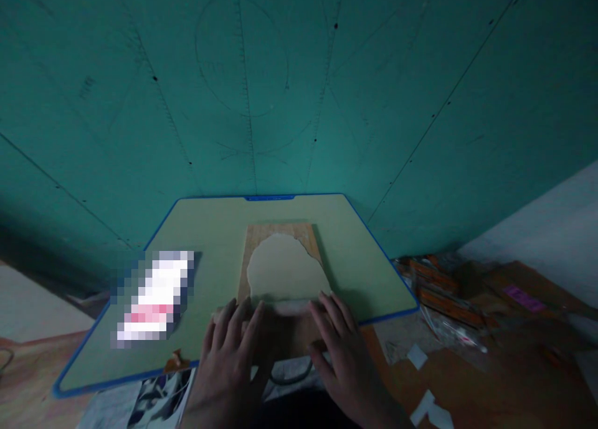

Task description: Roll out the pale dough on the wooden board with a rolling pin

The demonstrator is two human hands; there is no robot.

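A pale, flattened sheet of dough (284, 267) lies on a wooden board (306, 231), its near edge at a light rolling pin (286, 306) set crosswise. Over the left part of the pin, my left hand (228, 354) lies with its fingers stretched forward and a little apart. My right hand (343, 354) rests at the pin's right part, fingers extended and its thumb pointing inward. Neither hand is wrapped round the pin. The hands hide both pin ends in part, and the near part of the board is dark.
The board sits on a blue-edged, pale green table (215, 230) against a green wall (289, 105). A blurred-out bright rectangular object (156, 295) lies at left. Orange-brown items and clear wrapping (448, 298) are at right, with white scraps (417, 356) on the floor.
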